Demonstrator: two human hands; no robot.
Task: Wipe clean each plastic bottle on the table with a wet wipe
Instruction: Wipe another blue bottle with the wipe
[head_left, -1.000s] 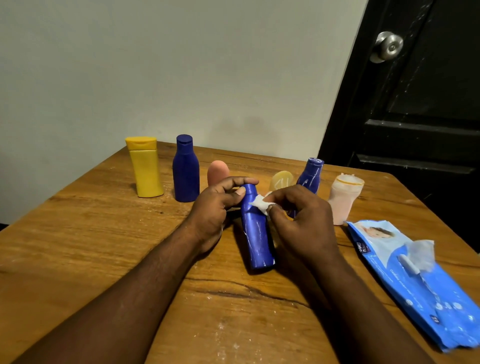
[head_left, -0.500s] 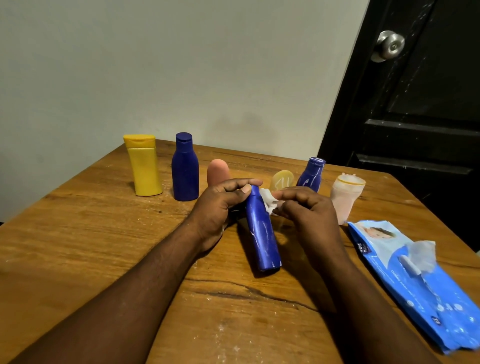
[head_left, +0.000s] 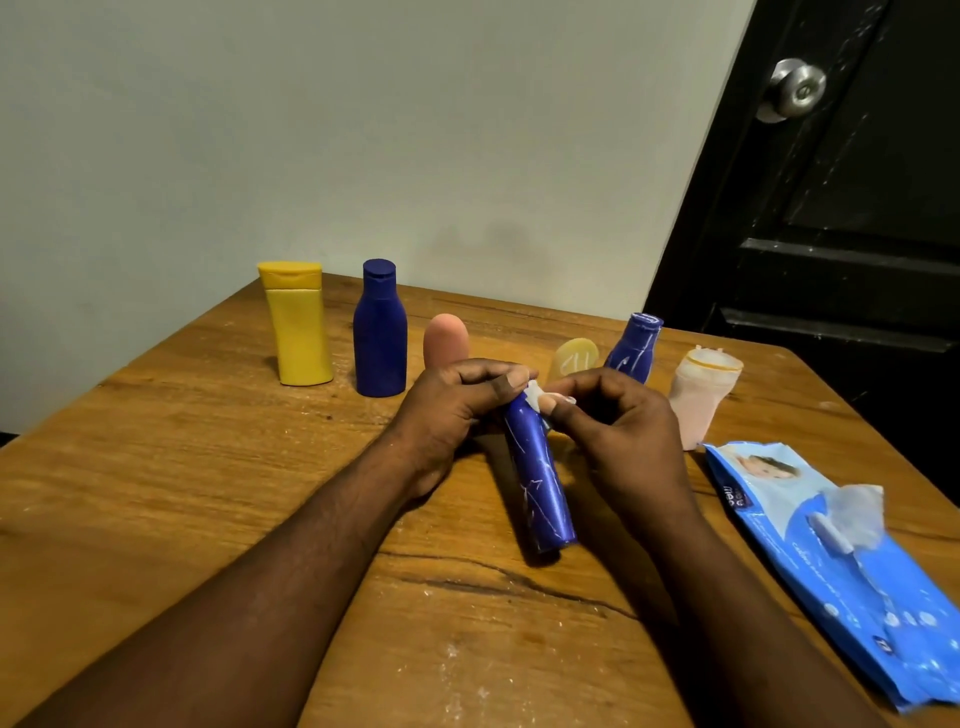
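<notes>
A slim blue bottle (head_left: 540, 478) leans over the wooden table (head_left: 182, 467), its base toward me and its top held up. My left hand (head_left: 447, 410) grips the bottle's upper end with thumb and fingers. My right hand (head_left: 618, 421) pinches a small white wet wipe (head_left: 535, 400) against the bottle's top. Behind stand a yellow bottle (head_left: 298, 325), a dark blue bottle (head_left: 379, 338), a pink bottle (head_left: 444, 340), a pale yellow bottle (head_left: 574, 358), another blue bottle (head_left: 634, 348) and a peach bottle (head_left: 701, 400).
A blue wet-wipe pack (head_left: 841, 566) lies at the right, a wipe sticking out of its opening. A black door (head_left: 841, 182) with a metal knob stands behind the table's right side. A pale wall runs along the back.
My right hand has slid the wipe from the bottle's shoulder up to its top. The bottle has tilted a little, its base swinging rightward.
</notes>
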